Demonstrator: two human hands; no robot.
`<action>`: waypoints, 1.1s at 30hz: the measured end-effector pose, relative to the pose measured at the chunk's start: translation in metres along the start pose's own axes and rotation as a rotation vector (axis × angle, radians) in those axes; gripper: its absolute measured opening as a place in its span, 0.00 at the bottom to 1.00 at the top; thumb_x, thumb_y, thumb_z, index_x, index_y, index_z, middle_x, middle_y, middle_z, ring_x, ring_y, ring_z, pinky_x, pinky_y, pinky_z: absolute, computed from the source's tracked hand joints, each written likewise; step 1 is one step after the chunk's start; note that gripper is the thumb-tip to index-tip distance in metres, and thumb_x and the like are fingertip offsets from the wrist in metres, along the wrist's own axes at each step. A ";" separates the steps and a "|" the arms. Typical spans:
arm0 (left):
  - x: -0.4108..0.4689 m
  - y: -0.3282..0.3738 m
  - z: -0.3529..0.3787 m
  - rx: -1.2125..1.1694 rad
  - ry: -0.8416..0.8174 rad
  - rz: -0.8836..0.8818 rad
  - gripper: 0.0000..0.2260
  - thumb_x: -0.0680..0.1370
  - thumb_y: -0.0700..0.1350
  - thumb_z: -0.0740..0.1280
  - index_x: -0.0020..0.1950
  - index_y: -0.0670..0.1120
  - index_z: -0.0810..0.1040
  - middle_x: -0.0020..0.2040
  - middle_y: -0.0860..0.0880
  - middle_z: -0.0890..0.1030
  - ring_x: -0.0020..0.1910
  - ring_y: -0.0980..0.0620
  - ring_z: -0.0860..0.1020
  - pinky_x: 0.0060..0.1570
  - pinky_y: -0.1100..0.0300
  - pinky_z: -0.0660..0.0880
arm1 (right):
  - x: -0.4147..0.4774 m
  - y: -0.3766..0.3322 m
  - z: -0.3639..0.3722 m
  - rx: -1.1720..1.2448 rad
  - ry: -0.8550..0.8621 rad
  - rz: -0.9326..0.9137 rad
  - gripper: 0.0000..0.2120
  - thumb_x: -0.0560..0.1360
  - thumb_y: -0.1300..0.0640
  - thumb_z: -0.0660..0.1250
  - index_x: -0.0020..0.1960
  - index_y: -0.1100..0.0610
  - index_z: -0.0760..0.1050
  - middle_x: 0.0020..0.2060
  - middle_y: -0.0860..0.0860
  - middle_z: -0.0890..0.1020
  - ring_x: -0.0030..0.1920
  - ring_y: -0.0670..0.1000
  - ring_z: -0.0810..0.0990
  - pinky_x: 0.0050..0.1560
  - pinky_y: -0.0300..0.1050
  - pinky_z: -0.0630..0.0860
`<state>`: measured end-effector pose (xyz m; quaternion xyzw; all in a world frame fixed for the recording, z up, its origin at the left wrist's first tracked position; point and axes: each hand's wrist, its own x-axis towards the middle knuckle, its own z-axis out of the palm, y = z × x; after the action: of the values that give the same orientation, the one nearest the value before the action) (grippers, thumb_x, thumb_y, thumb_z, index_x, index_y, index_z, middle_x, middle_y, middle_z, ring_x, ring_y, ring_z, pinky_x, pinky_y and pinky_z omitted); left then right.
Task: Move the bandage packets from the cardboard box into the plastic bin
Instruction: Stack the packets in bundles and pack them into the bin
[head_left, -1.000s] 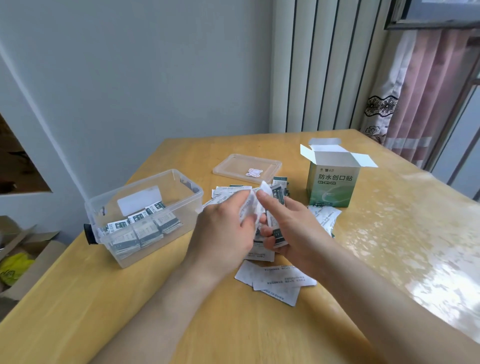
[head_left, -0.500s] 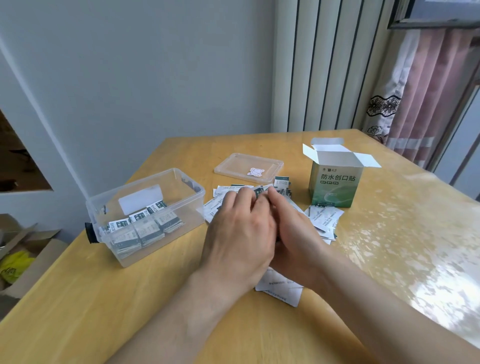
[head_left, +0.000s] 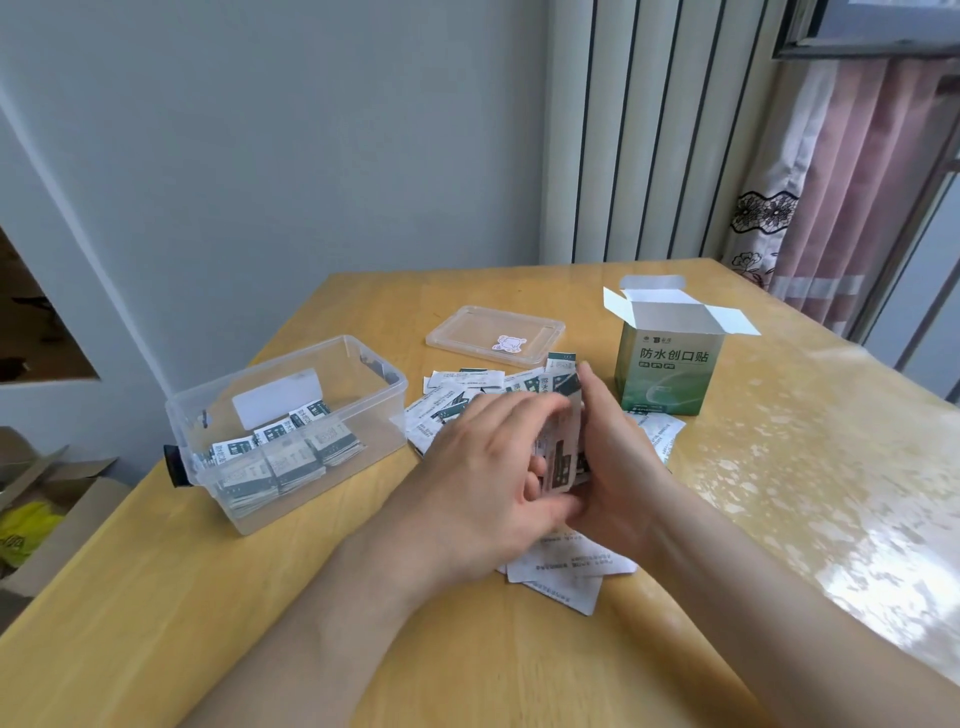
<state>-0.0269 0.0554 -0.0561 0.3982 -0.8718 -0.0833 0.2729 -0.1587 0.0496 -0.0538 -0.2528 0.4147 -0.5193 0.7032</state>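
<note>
My left hand (head_left: 488, 473) and my right hand (head_left: 618, 467) press together on a stack of white-and-green bandage packets (head_left: 561, 452) held upright just above the table's middle. More loose packets (head_left: 457, 400) lie scattered on the table behind and under my hands. The clear plastic bin (head_left: 363, 415) sits to the left and holds several stacked packets (head_left: 280, 457). The green cardboard box (head_left: 667, 369) stands to the right of my hands with its flaps open.
The bin's clear lid (head_left: 493, 335) lies flat behind the scattered packets. A folded white leaflet (head_left: 566, 571) lies under my wrists. The wooden table (head_left: 156, 597) has a glossy sheet over its right part. An open carton (head_left: 31, 519) sits on the floor, left.
My hands first held packets up, then lowered flat onto the pile. Now they have closed around a stack and tipped it upright between the palms.
</note>
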 end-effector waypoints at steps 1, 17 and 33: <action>0.000 -0.002 0.001 0.049 0.047 0.015 0.30 0.68 0.56 0.71 0.68 0.52 0.69 0.62 0.57 0.72 0.61 0.58 0.66 0.62 0.57 0.67 | 0.000 0.000 0.000 -0.007 -0.023 0.007 0.29 0.77 0.34 0.56 0.54 0.60 0.76 0.27 0.56 0.74 0.25 0.53 0.70 0.25 0.40 0.72; -0.002 -0.008 0.003 0.087 0.026 -0.036 0.36 0.66 0.49 0.71 0.73 0.56 0.62 0.75 0.57 0.54 0.72 0.55 0.58 0.64 0.59 0.68 | -0.001 0.005 -0.002 -0.420 -0.226 -0.087 0.08 0.78 0.65 0.60 0.50 0.66 0.76 0.37 0.59 0.75 0.38 0.55 0.74 0.32 0.42 0.71; 0.001 -0.005 0.004 -0.225 0.089 -0.174 0.46 0.64 0.60 0.75 0.76 0.57 0.55 0.70 0.62 0.60 0.69 0.63 0.59 0.66 0.64 0.62 | -0.004 -0.010 -0.009 -0.774 -0.199 -0.273 0.11 0.79 0.60 0.61 0.43 0.57 0.79 0.32 0.54 0.73 0.32 0.51 0.69 0.30 0.43 0.64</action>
<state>-0.0266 0.0516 -0.0613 0.4426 -0.8061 -0.1858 0.3461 -0.1724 0.0501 -0.0493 -0.5998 0.4720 -0.3864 0.5178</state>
